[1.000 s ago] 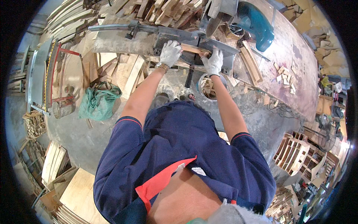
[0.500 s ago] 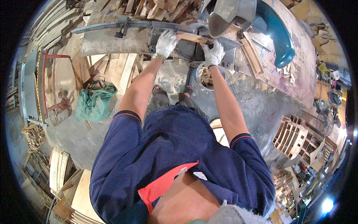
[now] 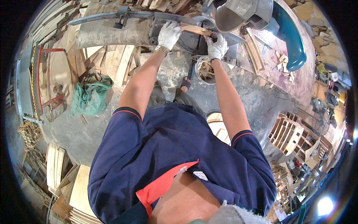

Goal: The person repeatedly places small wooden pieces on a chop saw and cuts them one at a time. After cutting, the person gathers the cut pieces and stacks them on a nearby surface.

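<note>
Both my hands are up at the saw bench (image 3: 112, 35), gloved in white knit. The left hand (image 3: 168, 34) lies palm down on the near end of a short wooden strip (image 3: 195, 29), fingers spread flat over it and pressing rather than gripping. The right hand (image 3: 217, 46) is curled at the other end of the strip, fingertips pinched on its edge just below the grey saw housing (image 3: 242, 13); how tightly it closes I cannot tell from here.

The wooden strip lies across the dark metal plate of the saw bench, tilted, its far end right up against the grey saw housing. A long grey metal fence rail (image 3: 123, 15) runs along the saw bench to the left of my left hand. A teal dust chute (image 3: 291, 39) curves down from the saw housing, to the right of the bench.

Below the saw bench, between my forearms, stands a round bucket of wood offcuts (image 3: 206, 70). Left of the bench, pale planks (image 3: 119, 65) lean in a loose pile, and a crumpled green cloth (image 3: 89, 95) lies on the concrete floor (image 3: 261, 104) further down from them. Small offcuts (image 3: 283, 63) are scattered to the right of the bench, and wooden crates (image 3: 289, 132) are stacked well below them on the right. I am wearing a navy shirt with red trim.
</note>
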Tool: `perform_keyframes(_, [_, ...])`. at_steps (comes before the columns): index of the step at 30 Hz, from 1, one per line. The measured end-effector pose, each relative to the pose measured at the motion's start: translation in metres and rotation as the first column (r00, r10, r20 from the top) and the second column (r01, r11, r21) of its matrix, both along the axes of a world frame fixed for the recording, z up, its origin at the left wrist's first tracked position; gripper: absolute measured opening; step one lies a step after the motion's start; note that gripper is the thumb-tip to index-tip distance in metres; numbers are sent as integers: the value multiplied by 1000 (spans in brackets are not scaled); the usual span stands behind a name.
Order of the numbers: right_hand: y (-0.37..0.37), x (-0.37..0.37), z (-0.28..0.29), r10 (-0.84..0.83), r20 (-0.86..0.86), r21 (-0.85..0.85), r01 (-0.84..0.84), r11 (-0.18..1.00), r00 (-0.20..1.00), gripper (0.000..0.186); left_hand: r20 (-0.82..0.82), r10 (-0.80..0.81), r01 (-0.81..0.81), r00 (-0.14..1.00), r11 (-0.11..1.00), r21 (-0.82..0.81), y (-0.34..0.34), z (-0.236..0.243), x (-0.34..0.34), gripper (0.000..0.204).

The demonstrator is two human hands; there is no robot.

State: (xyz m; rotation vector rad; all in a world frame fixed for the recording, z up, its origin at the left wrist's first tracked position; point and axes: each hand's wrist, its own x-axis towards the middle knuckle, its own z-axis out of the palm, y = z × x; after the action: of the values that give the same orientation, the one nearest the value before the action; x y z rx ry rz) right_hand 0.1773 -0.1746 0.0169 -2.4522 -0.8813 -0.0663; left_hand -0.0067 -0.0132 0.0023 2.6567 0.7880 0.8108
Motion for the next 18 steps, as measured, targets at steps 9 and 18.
perform_keyframes(9, [2,1,-1,-13,-22,-30,12,999,1000,49,-138,31,-35,990,999,-31,-1,2,0,20])
perform_keyframes(18, [0,1,-4,-12,24,2,12,1000,1000,50,-41,6,-5,999,1000,6,0,-3,0,19])
